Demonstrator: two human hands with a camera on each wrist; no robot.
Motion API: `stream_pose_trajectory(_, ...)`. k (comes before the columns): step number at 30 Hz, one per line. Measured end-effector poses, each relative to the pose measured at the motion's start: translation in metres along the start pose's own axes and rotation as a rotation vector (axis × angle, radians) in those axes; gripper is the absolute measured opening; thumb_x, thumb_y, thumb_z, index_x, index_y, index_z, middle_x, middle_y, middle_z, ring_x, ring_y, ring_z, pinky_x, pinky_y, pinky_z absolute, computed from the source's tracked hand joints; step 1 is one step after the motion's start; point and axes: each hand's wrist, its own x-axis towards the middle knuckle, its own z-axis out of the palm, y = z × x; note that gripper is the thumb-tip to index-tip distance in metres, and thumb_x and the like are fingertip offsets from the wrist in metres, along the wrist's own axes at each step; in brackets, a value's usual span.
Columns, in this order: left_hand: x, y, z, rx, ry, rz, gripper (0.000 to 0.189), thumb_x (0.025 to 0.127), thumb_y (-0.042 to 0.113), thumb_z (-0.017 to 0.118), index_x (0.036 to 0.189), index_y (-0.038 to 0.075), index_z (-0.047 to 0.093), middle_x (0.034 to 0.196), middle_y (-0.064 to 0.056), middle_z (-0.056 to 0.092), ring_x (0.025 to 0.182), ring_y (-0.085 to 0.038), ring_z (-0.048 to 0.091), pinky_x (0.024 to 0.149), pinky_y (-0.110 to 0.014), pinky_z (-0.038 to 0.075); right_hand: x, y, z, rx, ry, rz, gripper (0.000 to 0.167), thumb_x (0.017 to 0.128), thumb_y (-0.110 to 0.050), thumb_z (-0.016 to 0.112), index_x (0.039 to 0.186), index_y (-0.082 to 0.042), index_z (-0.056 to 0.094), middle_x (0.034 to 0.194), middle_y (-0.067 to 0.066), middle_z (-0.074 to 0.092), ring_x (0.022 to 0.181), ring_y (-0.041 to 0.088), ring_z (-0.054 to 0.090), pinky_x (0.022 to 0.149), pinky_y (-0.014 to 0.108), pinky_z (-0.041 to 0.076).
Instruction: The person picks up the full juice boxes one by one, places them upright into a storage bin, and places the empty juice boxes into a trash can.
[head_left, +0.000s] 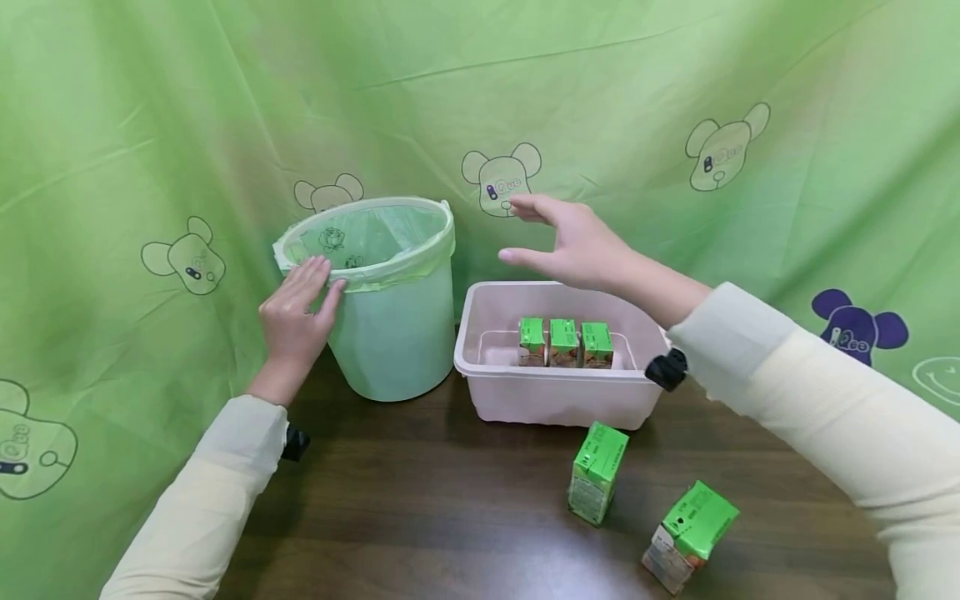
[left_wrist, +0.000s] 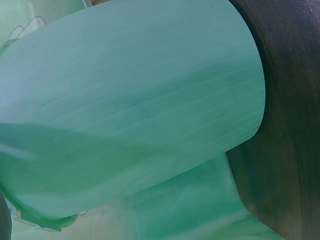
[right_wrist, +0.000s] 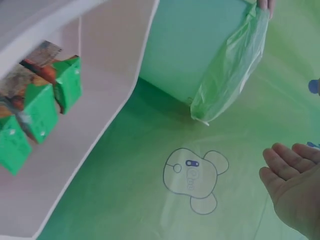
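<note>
So the green bin is standing upright on the dark wood tabletop, left of the pink tub, mouth up and long axis running vertical. The left hand rests on the near-left part of its rim, fingers pretty straight, thumb spread off to the side, not wrapped around anything. The right hand is up in the air over the back of the tub, thumb and fingers wide apart, nothing in it.

The tub's long axis goes left to right, open side up. In it there are three small cartons in a left-to-right row, all upright, green ends on top. Two more stand in front of the tub: the nearer-to-tub carton and, closer to the person and further right, the front carton. Both have their green tops up and are turned at an angle to the tub.

Only the head view looks down into the bin, where you can see the liner with dark line drawings on it. The left wrist view is basically all bin wall, lying sideways in frame, base toward the right; can't tell the hand's pose from that one. The right wrist view gives you the palm side of that hand, the liner's loose flap hanging outside the rim, and the cartons' brownish printed sides.
</note>
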Motion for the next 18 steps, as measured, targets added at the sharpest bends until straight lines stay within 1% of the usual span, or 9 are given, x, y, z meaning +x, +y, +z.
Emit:
stream_pose_trajectory(5, -0.001, 0.0, 0.0, 0.001, -0.006, 0.001, 0.029, 0.086, 0.015, 0.075, 0.11, -0.001, 0.071, 0.112, -0.018, 0.066, 0.106, -0.034, 0.064, 0.1, -0.039, 0.046, -0.033, 0.009, -0.003, 0.004, 0.024, -0.01, 0.072, 0.089, -0.039, 0.071, 0.146, -0.007, 0.041, 0.144, 0.013, 0.048, 0.134, 0.028, 0.042, 0.11, 0.05, 0.032)
stream_pose_trajectory(10, -0.001, -0.001, 0.0, 0.001, -0.005, -0.001, 0.029, 0.086, 0.016, 0.074, 0.11, -0.001, 0.07, 0.113, -0.017, 0.066, 0.107, -0.033, 0.064, 0.1, -0.038, 0.046, -0.062, 0.016, -0.007, 0.013, 0.045, -0.015, 0.069, 0.089, -0.033, 0.072, 0.145, -0.007, 0.042, 0.143, 0.012, 0.049, 0.132, 0.029, 0.044, 0.107, 0.053, 0.034)
stream_pose_trajectory(14, -0.002, -0.002, 0.001, -0.001, -0.003, 0.0, 0.029, 0.086, 0.016, 0.074, 0.11, -0.001, 0.07, 0.113, -0.017, 0.066, 0.107, -0.033, 0.064, 0.1, -0.039, 0.046, -0.083, 0.024, -0.008, 0.013, 0.064, -0.024, 0.065, 0.088, -0.027, 0.074, 0.143, -0.007, 0.045, 0.14, 0.011, 0.052, 0.13, 0.031, 0.045, 0.105, 0.054, 0.036)
stream_pose_trajectory(16, -0.003, -0.002, 0.0, -0.004, -0.002, 0.001, 0.029, 0.086, 0.015, 0.074, 0.11, -0.001, 0.07, 0.112, -0.018, 0.066, 0.106, -0.034, 0.064, 0.1, -0.039, 0.046, -0.095, 0.027, -0.009, 0.008, 0.073, -0.035, 0.063, 0.087, -0.024, 0.075, 0.142, -0.008, 0.048, 0.138, 0.009, 0.054, 0.129, 0.029, 0.047, 0.103, 0.051, 0.038)
stream_pose_trajectory(18, -0.003, -0.002, 0.001, -0.006, -0.003, 0.003, 0.029, 0.085, 0.015, 0.074, 0.109, -0.001, 0.07, 0.112, -0.018, 0.066, 0.106, -0.034, 0.064, 0.1, -0.039, 0.046, -0.106, 0.031, -0.01, -0.001, 0.077, -0.051, 0.062, 0.086, -0.021, 0.076, 0.14, -0.01, 0.05, 0.136, 0.006, 0.057, 0.127, 0.025, 0.049, 0.104, 0.04, 0.039)
